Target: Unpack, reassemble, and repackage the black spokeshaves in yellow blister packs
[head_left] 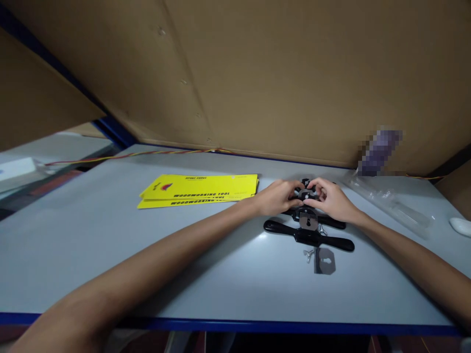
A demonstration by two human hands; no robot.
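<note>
My left hand and my right hand meet over a row of black spokeshaves, fingers bent and pinching. Between their fingertips is a spokeshave, its metal middle showing and the rest mostly covered. Closer to me lies a second spokeshave, partly under the hands, with a flat metal blade and a wing screw by it. The nearest spokeshave lies crosswise in full view. Just in front of it rest a loose slotted blade and another wing screw.
Yellow printed cards lie overlapped to the left of the hands. Clear plastic packaging is at the right, near a blurred purple item. A white object sits at the right edge. Cardboard panels wall the back, with a twisted cable along it.
</note>
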